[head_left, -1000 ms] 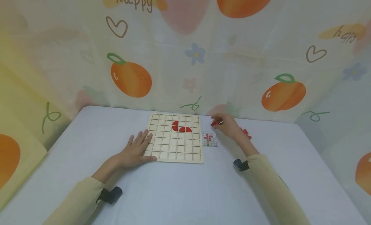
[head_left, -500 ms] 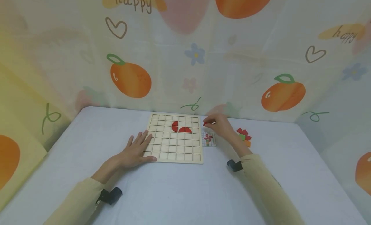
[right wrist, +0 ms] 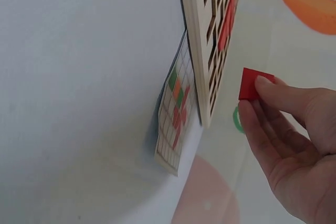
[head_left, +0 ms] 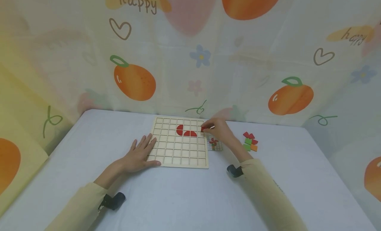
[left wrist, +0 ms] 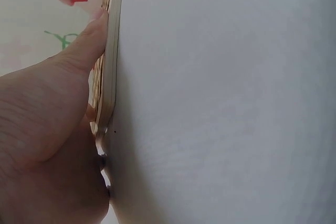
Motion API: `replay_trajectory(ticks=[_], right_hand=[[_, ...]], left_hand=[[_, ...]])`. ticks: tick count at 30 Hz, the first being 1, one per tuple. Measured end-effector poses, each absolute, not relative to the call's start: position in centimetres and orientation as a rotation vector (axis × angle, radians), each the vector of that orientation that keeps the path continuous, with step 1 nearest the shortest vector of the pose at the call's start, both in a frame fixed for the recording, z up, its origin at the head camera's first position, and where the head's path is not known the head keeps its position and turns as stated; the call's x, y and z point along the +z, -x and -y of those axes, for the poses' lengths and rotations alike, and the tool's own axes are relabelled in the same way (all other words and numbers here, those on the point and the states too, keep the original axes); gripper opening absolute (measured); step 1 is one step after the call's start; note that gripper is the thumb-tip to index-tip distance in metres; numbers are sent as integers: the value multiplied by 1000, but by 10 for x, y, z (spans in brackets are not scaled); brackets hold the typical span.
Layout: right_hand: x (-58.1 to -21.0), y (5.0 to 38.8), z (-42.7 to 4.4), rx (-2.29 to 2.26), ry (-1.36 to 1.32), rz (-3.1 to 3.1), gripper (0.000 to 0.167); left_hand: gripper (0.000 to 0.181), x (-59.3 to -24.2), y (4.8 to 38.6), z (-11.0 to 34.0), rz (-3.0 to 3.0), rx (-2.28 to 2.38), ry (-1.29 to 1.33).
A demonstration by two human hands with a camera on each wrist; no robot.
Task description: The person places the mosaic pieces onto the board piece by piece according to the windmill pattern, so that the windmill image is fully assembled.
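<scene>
A wooden grid board (head_left: 169, 151) lies on the white table, with several red curved tiles (head_left: 190, 133) set in its upper middle cells. My left hand (head_left: 138, 155) rests with spread fingers on the board's left edge, thumb at the lower left corner. Between thumb and fingers, my right hand (head_left: 221, 131) pinches a red tile (right wrist: 251, 83) above the board's upper right edge. That tile has straight sides in the right wrist view; part of it is hidden by the thumb. Against the board's right side lies a pattern card (head_left: 218, 145) printed with a red flower on a grid.
Loose red, green and orange tiles (head_left: 248, 141) lie in a small group right of the card. A patterned cloth (head_left: 178, 59) hangs behind the table's back edge. Each wrist carries a small black camera (head_left: 114, 200).
My right hand has moved left with the red tile, from beyond the card to over the board's right edge. The loose tiles have come into full view. My left hand stays put.
</scene>
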State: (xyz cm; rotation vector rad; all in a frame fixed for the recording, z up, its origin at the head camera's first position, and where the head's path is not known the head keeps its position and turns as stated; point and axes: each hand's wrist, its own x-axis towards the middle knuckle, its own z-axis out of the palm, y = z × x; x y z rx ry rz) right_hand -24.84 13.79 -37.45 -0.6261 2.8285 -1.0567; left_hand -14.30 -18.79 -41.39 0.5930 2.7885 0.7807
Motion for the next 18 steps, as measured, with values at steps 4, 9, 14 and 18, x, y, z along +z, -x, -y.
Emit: replay_trajectory(ticks=[4, 9, 14, 18], right_hand=[[-375, 247, -131, -1034, 639, -2832, 22], [-375, 242, -123, -1034, 632, -2824, 20], [-377, 241, -113, -1055, 659, -2784, 16], [-380, 240, -105, -1066, 677, -2764, 16]], left_hand=[[100, -414, 143, 187, -2784, 784, -588], [100, -412, 143, 186, -2776, 781, -579], [100, -411, 143, 185, -2779, 762, -570], [100, -412, 143, 186, -2778, 772, -564]])
